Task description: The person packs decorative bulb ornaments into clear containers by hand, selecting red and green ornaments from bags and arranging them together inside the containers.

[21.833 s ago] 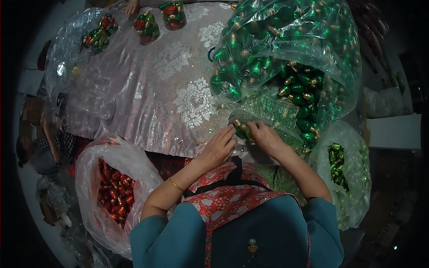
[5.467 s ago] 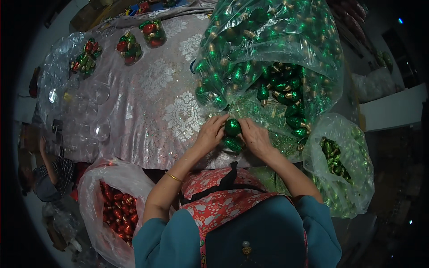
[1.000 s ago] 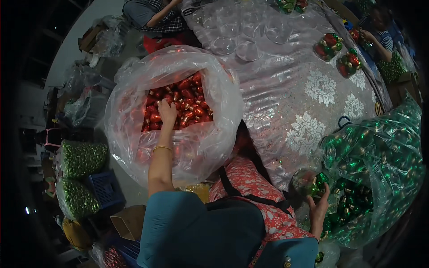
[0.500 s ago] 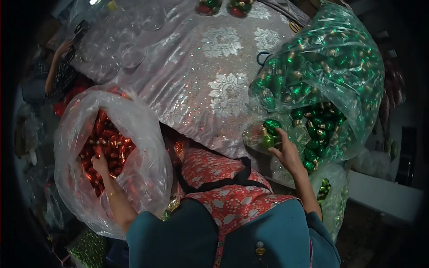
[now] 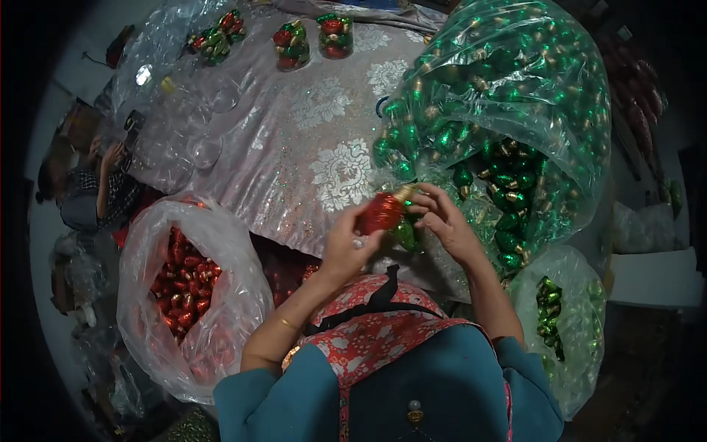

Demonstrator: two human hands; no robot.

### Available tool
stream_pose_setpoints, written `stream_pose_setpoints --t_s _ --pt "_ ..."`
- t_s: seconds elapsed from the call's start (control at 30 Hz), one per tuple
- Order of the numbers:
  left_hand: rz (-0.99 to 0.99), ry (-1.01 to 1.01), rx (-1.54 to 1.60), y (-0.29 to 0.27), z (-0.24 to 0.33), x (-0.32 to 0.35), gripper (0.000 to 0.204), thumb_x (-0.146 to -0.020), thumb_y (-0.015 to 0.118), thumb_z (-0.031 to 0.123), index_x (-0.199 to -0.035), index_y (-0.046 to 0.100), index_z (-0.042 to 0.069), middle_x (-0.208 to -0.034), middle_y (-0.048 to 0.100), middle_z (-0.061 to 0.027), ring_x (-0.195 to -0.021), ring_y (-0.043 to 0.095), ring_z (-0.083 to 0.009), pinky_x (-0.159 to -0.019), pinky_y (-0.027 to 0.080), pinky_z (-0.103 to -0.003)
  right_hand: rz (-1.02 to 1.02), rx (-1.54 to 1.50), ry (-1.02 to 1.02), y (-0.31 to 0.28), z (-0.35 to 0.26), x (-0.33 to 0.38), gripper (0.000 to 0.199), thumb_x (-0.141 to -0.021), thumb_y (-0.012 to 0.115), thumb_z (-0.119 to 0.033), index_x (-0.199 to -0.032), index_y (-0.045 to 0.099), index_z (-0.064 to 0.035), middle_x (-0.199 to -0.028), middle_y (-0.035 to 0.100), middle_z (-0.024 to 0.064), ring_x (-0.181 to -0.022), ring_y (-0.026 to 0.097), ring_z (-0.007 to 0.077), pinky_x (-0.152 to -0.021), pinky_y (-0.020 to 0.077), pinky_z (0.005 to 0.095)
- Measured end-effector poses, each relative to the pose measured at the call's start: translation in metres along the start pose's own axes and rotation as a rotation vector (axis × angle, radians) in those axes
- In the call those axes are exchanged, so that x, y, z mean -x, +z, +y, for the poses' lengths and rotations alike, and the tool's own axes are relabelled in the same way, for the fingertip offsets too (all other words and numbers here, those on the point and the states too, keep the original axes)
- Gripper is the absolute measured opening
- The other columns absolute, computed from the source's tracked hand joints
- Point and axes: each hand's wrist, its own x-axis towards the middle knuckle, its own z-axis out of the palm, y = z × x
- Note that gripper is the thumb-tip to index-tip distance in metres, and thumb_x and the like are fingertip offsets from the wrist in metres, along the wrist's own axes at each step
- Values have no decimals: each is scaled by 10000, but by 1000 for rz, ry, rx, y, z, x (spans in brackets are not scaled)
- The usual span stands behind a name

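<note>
My left hand (image 5: 349, 247) is closed around a red glitter bulb-shaped ornament (image 5: 382, 214) with a gold cap, held over the near part of the table. Beside the cap is my right hand (image 5: 445, 225), its fingers curved and apart; whether the fingertips touch the cap is unclear. Just below the red ornament shows a green ornament (image 5: 405, 236), partly covered by it and by my hands. A clear container around the green one is hard to make out now.
An open bag of red ornaments (image 5: 136, 295) stands at left. A large bag of green ornaments (image 5: 574, 110) lies at right, with a smaller bag (image 5: 589, 361) below. Filled clear jars (image 5: 336, 51) stand at the back. A person (image 5: 88, 199) sits at far left.
My left hand has come out of the red bag with a red ornament and moved right. My right hand has shifted slightly left, beside it. The view has shifted too.
</note>
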Motion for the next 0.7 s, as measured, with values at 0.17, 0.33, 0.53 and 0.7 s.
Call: stream_pose_setpoints --t_s 0.17,0.33,0.53,0.7 --pt "-282 250 -224 36 -18 -19 514 -790 669 166 -1243 472 25 -1176 529 -168 -1141 488 -333 -952 389 -419 95 -73 0 -36 7 9 395 -898 587 -221 -1230 479 -35 -1103 560 60 -1012 540 154 -883 432 291" --pt "-261 480 -615 36 -38 -26 496 -802 651 198 -1251 487 67 -1325 448 -141 -1253 389 -312 -996 318 -470 72 439 -98 -59 -10 14 387 -888 596 -254 -1211 504 -62 -1122 566 67 -1026 553 203 -898 425 301" --pt "-358 358 -584 46 -49 -23 550 -794 645 194 -1295 445 85 -1385 393 -111 -1301 339 -308 -1023 266 -471 -168 1204 -545 -40 -13 2 381 -822 627 -187 -1167 524 -65 -1192 532 114 -1095 518 302 -903 426 357" --pt "-336 265 -439 47 -53 -20 564 -776 648 160 -1294 440 81 -1371 401 -112 -1300 338 -323 -1028 260 -457 -282 1241 -639 -34 7 8 438 -766 648 -160 -1173 515 -69 -1200 511 114 -1134 477 304 -923 390 415"
